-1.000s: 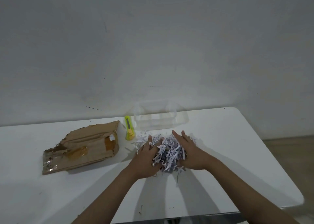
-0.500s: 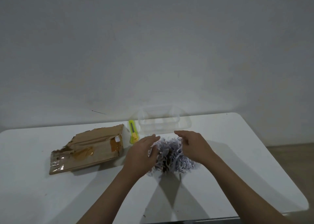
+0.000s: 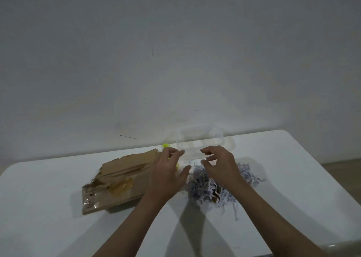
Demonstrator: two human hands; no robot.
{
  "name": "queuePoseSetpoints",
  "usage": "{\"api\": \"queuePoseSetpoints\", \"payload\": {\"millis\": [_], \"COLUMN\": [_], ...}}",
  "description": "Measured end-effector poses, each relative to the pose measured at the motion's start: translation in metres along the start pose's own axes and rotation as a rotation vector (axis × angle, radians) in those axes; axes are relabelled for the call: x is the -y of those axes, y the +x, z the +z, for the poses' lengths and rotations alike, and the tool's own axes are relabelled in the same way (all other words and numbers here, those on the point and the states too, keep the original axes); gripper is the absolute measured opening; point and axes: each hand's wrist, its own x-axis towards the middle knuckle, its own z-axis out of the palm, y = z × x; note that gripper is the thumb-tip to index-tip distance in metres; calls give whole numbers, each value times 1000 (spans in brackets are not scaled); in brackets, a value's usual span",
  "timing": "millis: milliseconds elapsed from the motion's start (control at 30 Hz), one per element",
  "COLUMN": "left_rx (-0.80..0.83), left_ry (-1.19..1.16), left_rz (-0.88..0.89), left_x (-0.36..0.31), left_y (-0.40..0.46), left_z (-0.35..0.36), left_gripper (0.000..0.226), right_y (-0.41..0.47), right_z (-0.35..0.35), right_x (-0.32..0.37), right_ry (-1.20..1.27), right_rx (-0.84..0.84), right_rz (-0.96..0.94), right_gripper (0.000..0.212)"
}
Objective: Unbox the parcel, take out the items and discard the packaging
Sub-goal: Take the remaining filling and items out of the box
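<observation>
Hands hover empty: I see my left hand [image 3: 168, 175] and right hand [image 3: 219, 165] loosely spread above the shredded paper [image 3: 211, 186]. Paper lies directly beneath the right, nearer that hand.

Your two forearms come in bare, with no sleeve on either. Your left hand [image 3: 167, 175] and right hand [image 3: 220, 166] wear nothing: no glove, ring, watch or band. The fingers [image 3: 208, 151] are slim, with short nails.

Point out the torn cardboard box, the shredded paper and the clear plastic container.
torn cardboard box [image 3: 121, 180]: head view, on its flattened top face.
shredded paper [image 3: 203, 186]: head view, left part of the pile.
clear plastic container [image 3: 197, 139]: head view, its far rim.
</observation>
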Motion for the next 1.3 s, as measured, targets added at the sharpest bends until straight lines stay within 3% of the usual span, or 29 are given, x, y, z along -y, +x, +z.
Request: {"api": "queuePoseSetpoints", "payload": {"millis": [200, 367, 433, 533, 700, 833, 900, 1033, 1167, 1300], "left_rx": [-78, 35, 67, 88, 158, 123, 137, 276, 289, 306], "left_ry": [-13, 101, 106, 37, -57, -41, 25, 103, 13, -227], "left_rz": [-155, -368, -415, -409, -387, -403, -327, -233, -195, -259], "left_x": [70, 133, 154, 175, 174, 168, 170, 186, 199, 205], "left_y": [-22, -44, -50, -57, -65, -74, -78, -90, -104, -107], "left_z": [-58, -104, -115, -119, -113, -115, -117, -114, -107, -112], "left_gripper": [41, 53, 40, 23, 24, 36, 46, 63, 77, 93], "right_y": [4, 10, 13, 15, 0, -36, -52, -55, -51, -40], "right_z": [62, 120, 139, 159, 165, 169, 172, 171, 175, 188], "right_x": [37, 85, 100, 108, 105, 92, 84, 83, 89, 102], "right_ry": [70, 111, 125, 82, 5, -7, -28, 4, -93, -151], "right_rx": [24, 104, 139, 172, 93, 138, 108, 46, 95, 135], "right_rz": [-17, -147, -201, -186, -91, 20, 15, 51, 57, -44], "right_gripper": [25, 27, 27, 24, 22, 25, 28, 34, 34, 34]}}
